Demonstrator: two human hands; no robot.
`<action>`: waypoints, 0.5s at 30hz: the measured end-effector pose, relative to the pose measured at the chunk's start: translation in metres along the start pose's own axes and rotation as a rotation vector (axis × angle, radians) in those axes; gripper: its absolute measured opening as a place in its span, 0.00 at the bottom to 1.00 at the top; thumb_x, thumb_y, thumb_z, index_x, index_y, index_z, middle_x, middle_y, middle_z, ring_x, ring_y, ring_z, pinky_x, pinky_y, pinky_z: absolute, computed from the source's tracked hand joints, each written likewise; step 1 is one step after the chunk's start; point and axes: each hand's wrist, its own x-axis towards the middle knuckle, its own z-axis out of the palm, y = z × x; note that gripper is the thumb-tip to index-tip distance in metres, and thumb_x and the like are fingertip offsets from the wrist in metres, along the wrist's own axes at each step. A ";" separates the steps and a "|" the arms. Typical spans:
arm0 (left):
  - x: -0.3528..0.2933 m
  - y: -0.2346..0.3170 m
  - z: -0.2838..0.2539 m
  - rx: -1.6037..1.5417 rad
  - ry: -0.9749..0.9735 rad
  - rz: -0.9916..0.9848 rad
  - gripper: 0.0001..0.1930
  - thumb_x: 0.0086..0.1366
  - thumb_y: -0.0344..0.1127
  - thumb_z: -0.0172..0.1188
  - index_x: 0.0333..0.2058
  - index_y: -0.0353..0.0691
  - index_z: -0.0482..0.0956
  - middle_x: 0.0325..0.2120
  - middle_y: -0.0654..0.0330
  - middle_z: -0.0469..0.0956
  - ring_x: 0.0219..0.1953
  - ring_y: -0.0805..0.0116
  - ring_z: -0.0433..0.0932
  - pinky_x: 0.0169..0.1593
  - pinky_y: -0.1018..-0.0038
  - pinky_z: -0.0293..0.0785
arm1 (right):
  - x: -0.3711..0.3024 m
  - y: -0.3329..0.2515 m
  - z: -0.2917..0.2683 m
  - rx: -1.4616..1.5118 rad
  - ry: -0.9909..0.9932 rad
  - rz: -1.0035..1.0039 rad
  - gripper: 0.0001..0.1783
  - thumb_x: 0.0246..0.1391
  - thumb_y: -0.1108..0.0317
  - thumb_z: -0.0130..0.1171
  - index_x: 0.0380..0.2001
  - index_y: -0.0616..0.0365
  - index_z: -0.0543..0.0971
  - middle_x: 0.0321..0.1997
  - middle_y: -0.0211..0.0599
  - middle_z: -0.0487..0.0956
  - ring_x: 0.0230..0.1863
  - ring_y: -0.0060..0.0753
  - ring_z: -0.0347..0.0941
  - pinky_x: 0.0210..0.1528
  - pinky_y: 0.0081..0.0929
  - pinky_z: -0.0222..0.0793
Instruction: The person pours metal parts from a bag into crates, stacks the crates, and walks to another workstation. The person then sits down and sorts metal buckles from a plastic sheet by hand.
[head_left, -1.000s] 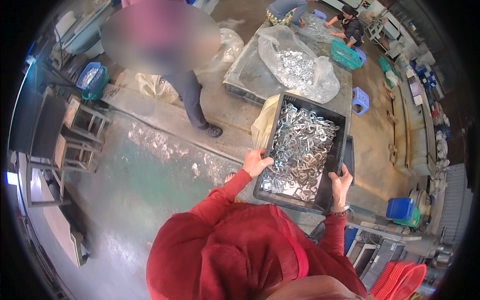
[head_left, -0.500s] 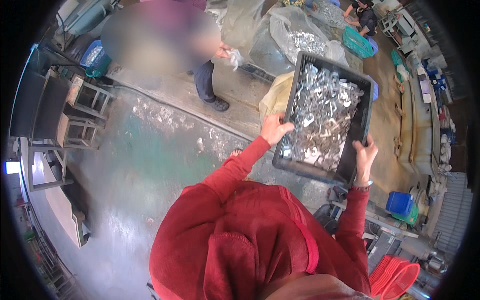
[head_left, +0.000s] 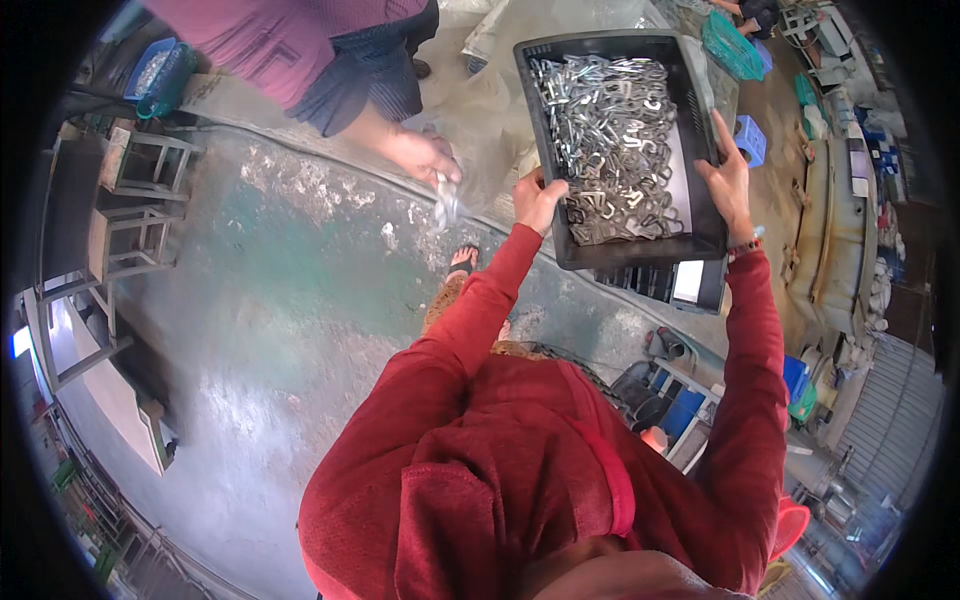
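Observation:
Between my hands is a black plastic crate (head_left: 700,150), held up in front of me. Many small shiny metal parts (head_left: 610,140), some bent into hook or loop shapes, cover most of its bottom. A strip of pale bottom shows along the crate's right side. My left hand (head_left: 538,203) grips the lower left side, thumb over the rim. On the right wall my right hand (head_left: 728,180) clasps the rim, its fingers partly hidden behind it. Below the crate's near edge, another dark crate (head_left: 630,283) with a white patch is partly covered.
At the upper left a co-worker in a purple top (head_left: 270,50) reaches out a hand (head_left: 425,158) with a whitish item. Metal-framed stools (head_left: 150,160) stand at the left. A teal basket (head_left: 732,48) and a blue basket (head_left: 750,142) lie beyond the crate.
The crate has moved up and slightly left, farther from my body, and sits straighter. A dark crate now shows beneath it. The co-worker has come closer, hand lower.

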 end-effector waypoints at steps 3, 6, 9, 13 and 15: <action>0.031 -0.038 -0.005 -0.039 0.062 -0.134 0.15 0.39 0.38 0.54 0.22 0.29 0.75 0.17 0.57 0.73 0.22 0.72 0.70 0.28 0.76 0.65 | 0.049 0.045 0.033 -0.142 -0.041 -0.156 0.36 0.33 0.79 0.47 0.54 0.54 0.60 0.43 0.49 0.72 0.45 0.34 0.69 0.46 0.21 0.60; 0.050 -0.074 -0.007 -0.113 0.112 -0.249 0.19 0.47 0.44 0.53 0.26 0.28 0.74 0.20 0.57 0.74 0.22 0.71 0.69 0.29 0.76 0.64 | 0.088 0.069 0.064 -0.323 -0.289 -0.116 0.35 0.33 0.77 0.46 0.53 0.56 0.60 0.42 0.54 0.72 0.45 0.35 0.69 0.47 0.23 0.60; 0.055 -0.114 -0.027 -0.190 0.195 -0.437 0.22 0.53 0.50 0.50 0.29 0.31 0.74 0.22 0.58 0.73 0.20 0.70 0.68 0.28 0.77 0.64 | 0.130 0.084 0.104 -0.363 -0.620 -0.038 0.36 0.32 0.75 0.46 0.53 0.56 0.61 0.38 0.53 0.73 0.37 0.35 0.72 0.42 0.25 0.64; 0.061 -0.105 -0.064 -0.789 -0.032 -0.817 0.15 0.55 0.43 0.48 0.27 0.35 0.71 0.22 0.60 0.70 0.24 0.70 0.68 0.32 0.79 0.66 | 0.171 0.098 0.160 -0.308 -0.974 0.091 0.30 0.25 0.72 0.49 0.43 0.61 0.69 0.22 0.45 0.74 0.23 0.35 0.70 0.24 0.29 0.65; 0.074 -0.015 -0.090 -0.849 -0.116 -1.174 0.14 0.57 0.42 0.43 0.24 0.37 0.68 0.18 0.62 0.61 0.21 0.71 0.60 0.31 0.79 0.63 | 0.195 0.118 0.178 -0.598 -1.101 0.084 0.27 0.24 0.69 0.50 0.38 0.62 0.71 0.24 0.44 0.75 0.23 0.38 0.71 0.23 0.32 0.66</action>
